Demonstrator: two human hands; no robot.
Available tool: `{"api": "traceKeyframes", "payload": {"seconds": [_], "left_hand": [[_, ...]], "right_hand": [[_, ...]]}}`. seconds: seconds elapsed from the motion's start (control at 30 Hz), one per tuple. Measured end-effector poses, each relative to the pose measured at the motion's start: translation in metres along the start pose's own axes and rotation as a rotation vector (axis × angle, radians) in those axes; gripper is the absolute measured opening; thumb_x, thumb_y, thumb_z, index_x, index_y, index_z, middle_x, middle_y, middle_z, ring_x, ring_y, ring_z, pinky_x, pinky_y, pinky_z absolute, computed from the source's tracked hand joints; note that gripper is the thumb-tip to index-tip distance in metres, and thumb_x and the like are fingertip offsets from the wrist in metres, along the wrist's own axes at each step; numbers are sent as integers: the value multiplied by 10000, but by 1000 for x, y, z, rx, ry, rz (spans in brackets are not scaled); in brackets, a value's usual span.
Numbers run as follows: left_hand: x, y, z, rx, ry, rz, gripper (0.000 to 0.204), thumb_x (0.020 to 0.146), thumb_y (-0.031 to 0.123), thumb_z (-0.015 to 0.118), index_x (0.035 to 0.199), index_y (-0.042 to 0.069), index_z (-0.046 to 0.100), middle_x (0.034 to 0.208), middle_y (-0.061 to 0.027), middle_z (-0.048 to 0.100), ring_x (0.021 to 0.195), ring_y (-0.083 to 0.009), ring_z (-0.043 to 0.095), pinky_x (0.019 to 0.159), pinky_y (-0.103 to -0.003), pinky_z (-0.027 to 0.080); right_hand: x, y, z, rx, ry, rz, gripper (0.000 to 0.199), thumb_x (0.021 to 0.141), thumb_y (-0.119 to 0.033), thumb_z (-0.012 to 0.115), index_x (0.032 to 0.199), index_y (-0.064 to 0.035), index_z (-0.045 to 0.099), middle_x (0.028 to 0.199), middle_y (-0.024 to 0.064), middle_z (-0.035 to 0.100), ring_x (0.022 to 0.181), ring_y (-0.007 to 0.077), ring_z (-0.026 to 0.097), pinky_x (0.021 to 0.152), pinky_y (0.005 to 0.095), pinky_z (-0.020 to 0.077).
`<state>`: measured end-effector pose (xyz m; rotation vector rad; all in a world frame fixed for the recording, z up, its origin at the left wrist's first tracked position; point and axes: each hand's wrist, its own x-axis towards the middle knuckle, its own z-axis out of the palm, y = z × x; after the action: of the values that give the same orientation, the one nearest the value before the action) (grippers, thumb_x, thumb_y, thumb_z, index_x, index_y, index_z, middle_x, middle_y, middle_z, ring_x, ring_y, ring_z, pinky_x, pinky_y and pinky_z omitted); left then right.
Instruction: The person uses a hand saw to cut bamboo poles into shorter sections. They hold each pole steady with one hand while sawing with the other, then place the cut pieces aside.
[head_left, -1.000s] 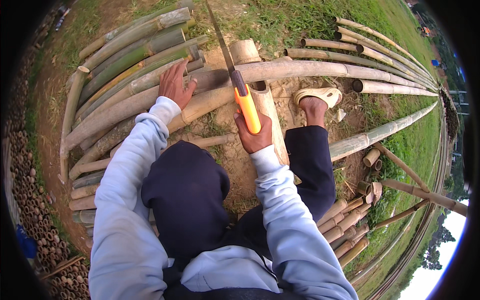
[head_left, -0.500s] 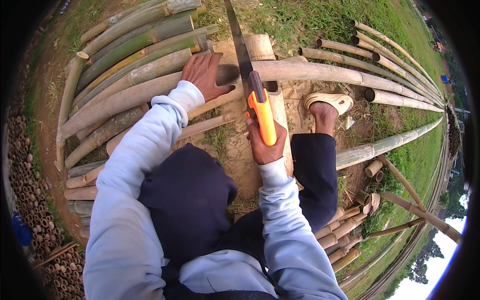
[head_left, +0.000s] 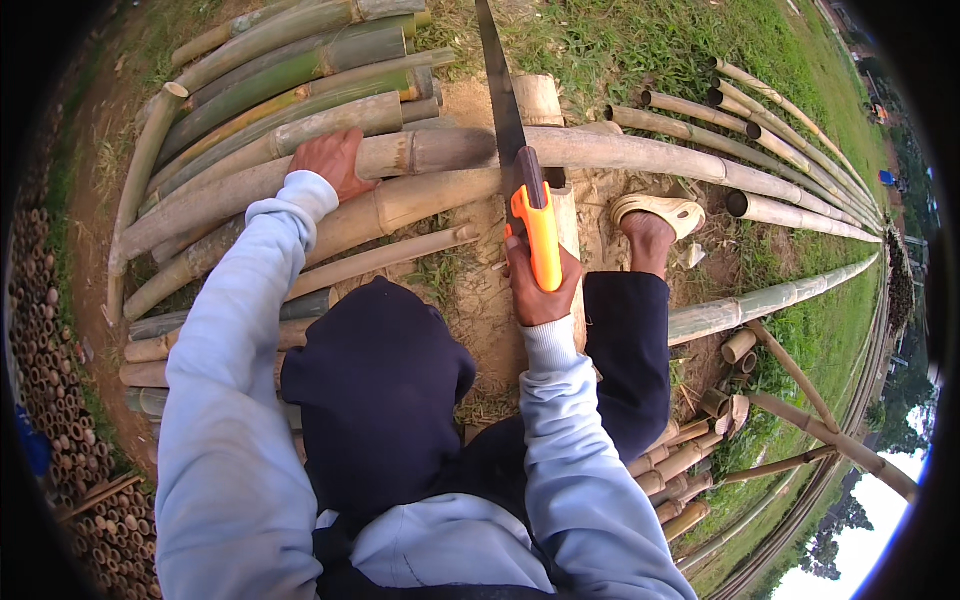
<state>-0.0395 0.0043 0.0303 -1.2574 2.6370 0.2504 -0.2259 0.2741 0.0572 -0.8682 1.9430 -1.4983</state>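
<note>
My right hand [head_left: 543, 285] is closed round the orange and dark handle of a handsaw [head_left: 541, 235]. The saw's long dark blade points away from me and crosses a thick tan bamboo pole [head_left: 650, 149]; how deep its teeth sit in the pole I cannot tell. To the left of the blade, my left hand [head_left: 332, 165] grips the same pole from above, its fingers bent over the far side. The pole lies crosswise in front of me, with a log-like support [head_left: 566, 215] beneath it near the blade.
Cut green and tan bamboo lengths [head_left: 290, 85] lie stacked at the left. Long poles [head_left: 690, 135] stretch away at the right. My foot in a beige clog [head_left: 660, 213] is planted right of the support. Short bamboo pieces [head_left: 690, 460] are piled at the lower right.
My left hand has slid left along the pole, away from the blade, and now grips it with bent fingers. The saw stays across the pole in my right hand.
</note>
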Motion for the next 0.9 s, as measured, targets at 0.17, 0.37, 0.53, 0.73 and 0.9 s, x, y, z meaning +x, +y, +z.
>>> {"api": "traceKeyframes", "payload": {"seconds": [0.17, 0.37, 0.53, 0.73, 0.9], "left_hand": [[4, 1, -6, 49, -50, 6, 629, 806, 463, 824, 1224, 40, 617, 1090, -217, 742, 1065, -400, 712, 950, -507, 556], [-2, -6, 8, -12, -11, -31, 656, 739, 420, 851, 1228, 50, 618, 1072, -249, 734, 1067, -435, 698, 949, -531, 547], [2, 11, -8, 57, -19, -8, 659, 804, 476, 826, 1245, 34, 614, 1101, -200, 751, 1077, -389, 716, 963, -499, 554], [7, -2, -14, 59, -46, -9, 661, 788, 458, 830, 1251, 41, 610, 1092, -221, 749, 1066, -415, 714, 959, -512, 556], [1, -5, 2, 25, -16, -31, 677, 754, 426, 849, 1259, 47, 605, 1080, -255, 740, 1052, -448, 709, 955, -526, 556]], "right_hand": [[-36, 6, -4, -54, -2, 64, 154, 959, -96, 734, 932, 42, 673, 688, 68, 618, 623, 117, 551, 588, 319, 470], [-191, -10, -52, -180, 24, 62, 133, 920, -8, 719, 1044, 39, 715, 680, 90, 604, 615, 120, 578, 613, 299, 503], [-74, 3, -15, -85, 39, 9, 146, 955, -62, 720, 866, 35, 657, 617, 67, 551, 564, 104, 504, 531, 322, 422], [-49, -8, -12, -28, -19, 76, 144, 969, -82, 718, 916, 44, 673, 674, 55, 602, 627, 103, 535, 583, 311, 456], [-213, -30, -62, -219, -16, 97, 138, 925, -26, 720, 1049, 32, 720, 695, 81, 619, 614, 124, 589, 613, 301, 500]]}}
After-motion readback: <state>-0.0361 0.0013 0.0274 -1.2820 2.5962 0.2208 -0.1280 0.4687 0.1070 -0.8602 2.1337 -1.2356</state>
